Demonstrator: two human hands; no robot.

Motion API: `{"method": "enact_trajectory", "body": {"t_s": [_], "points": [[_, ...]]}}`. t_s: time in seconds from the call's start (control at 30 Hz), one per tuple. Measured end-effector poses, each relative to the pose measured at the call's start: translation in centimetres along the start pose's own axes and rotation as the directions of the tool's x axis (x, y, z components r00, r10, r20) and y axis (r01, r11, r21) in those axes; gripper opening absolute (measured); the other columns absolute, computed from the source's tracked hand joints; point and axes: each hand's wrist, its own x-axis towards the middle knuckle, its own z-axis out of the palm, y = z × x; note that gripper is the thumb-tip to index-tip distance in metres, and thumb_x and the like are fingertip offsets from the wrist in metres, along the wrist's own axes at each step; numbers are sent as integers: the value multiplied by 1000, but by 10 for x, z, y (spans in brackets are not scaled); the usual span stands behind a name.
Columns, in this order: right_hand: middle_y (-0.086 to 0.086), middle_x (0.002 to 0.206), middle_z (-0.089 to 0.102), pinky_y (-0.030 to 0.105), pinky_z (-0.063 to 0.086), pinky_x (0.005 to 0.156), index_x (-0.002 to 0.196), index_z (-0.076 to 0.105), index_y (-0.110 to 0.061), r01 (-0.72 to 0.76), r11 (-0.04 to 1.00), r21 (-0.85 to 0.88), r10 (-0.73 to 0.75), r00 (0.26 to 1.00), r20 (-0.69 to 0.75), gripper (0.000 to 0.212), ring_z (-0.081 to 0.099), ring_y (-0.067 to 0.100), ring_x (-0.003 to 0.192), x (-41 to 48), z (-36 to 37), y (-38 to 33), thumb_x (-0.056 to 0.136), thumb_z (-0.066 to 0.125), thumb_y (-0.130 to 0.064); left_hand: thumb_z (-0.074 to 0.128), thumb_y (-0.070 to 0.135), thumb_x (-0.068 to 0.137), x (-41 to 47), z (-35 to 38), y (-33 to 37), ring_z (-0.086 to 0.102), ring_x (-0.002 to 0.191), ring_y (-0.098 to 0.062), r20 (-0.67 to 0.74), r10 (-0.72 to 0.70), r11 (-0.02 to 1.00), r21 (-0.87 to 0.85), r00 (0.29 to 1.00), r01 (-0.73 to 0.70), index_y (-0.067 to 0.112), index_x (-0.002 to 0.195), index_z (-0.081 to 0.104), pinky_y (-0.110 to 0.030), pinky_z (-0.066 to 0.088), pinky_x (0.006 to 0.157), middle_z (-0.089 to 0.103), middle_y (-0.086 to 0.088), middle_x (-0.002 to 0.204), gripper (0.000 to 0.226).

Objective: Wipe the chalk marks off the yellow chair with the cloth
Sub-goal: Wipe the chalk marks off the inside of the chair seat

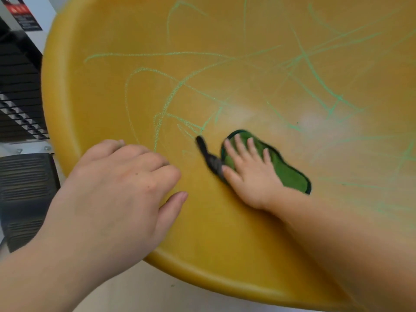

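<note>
1. Nearest me, I am seeing the yellow chair's (pixel 225 233) rim curving above pale floor (pixel 139 289).
2. The left hand (pixel 117 190) is resting on the seat's near left part, fingers loosely bent and gripping nothing.
3. Just to its right, the right hand (pixel 249 176) is pressing flat, fingers straight and spread, on the green cloth (pixel 290 174) lying mid-seat, with its dark loop (pixel 209 156) trailing left.
4. Farther off, green chalk marks (pixel 171 100) are crossing the seat from left to right.

Green cloth (pixel 290 174), dark-edged with a grey loop, lies flat on the yellow chair (pixel 225 233) seat beneath the spread fingers (pixel 239 145) of the right hand (pixel 252 179). Pale green chalk marks (pixel 157 54) crisscross the seat beyond the fingertips.
</note>
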Motion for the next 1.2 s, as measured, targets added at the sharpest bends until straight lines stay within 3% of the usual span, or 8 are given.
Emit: {"method": "enact_trajectory", "body": {"t_s": [0.13, 0.23, 0.4, 0.6, 0.8, 0.97, 1.07, 1.2], "points": [[-23, 162, -32, 38, -21, 122, 152, -23, -50, 360, 904, 229, -399, 904, 152, 64, -35, 9, 149, -91, -6, -50, 96, 4, -66, 54, 49, 85, 2, -2, -1, 65, 103, -29, -37, 15, 999, -34, 999, -16, 20, 88, 72, -52, 41, 97, 71, 0, 99, 34], [-33, 159, -31, 32, -24, 119, 150, -18, -59, 418, 857, 302, -494, 833, 248, 58, -35, -2, 146, -107, -15, -37, 100, 11, -65, 56, 45, 86, 6, -4, -4, 65, 101, -31, -84, 27, 996, -81, 996, -34, 15, 95, 73, -54, 48, 86, 71, -3, 101, 35], [-20, 165, -26, 51, -10, 127, 154, -15, -56, 96, 995, -42, -94, 994, 46, 81, -26, 17, 154, -33, -8, 44, 80, -4, -86, 65, 45, 83, 6, -8, -25, 59, 118, -34, -185, -1, 999, -48, 983, -8, 13, 92, 75, -58, 44, 95, 71, -9, 111, 35], [-3, 169, -23, 59, -6, 125, 160, -12, -42, -350, 932, -99, 346, 937, -55, 83, -19, 30, 157, 1, -21, 106, 89, 4, -80, 58, 51, 82, -15, -7, -43, 32, 142, -42, -203, -96, 993, 43, 975, 107, 10, 108, 73, -65, 23, 109, 51, -20, 142, 51], [-8, 165, -32, 54, -11, 126, 158, -20, -40, 44, 989, 143, -52, 997, 55, 63, -28, 25, 153, -19, -5, -32, 106, 12, -54, 52, 50, 85, -18, -1, -43, 20, 147, -40, -184, -106, 994, -9, 977, 106, 11, 118, 70, -67, 22, 111, 40, -17, 151, 55], [-26, 160, -33, 31, -22, 120, 154, -19, -51, 411, 811, 417, -479, 875, 70, 59, -36, 4, 147, -68, -17, -103, 110, 19, -42, 55, 46, 84, -17, 2, -43, 18, 148, -40, -228, -99, 995, -53, 969, 89, 11, 120, 69, -67, 25, 109, 42, -16, 151, 52], [-28, 158, -35, 33, -22, 120, 149, -22, -57, 423, 863, 277, -462, 883, 89, 53, -35, 3, 148, -49, -15, -70, 107, 11, -56, 56, 46, 85, -18, 2, -44, 17, 149, -37, -227, -106, 993, -79, 968, 90, 11, 122, 67, -66, 26, 110, 41, -14, 152, 52], [-11, 162, -31, 48, -12, 125, 149, -22, -54, 65, 998, 14, -65, 998, 18, 74, -22, 23, 155, 3, -9, 9, 81, -7, -79, 55, 45, 87, -20, 3, -44, 15, 149, -36, -221, -87, 993, -95, 971, 68, 11, 122, 67, -62, 25, 113, 40, -13, 152, 50]]}}
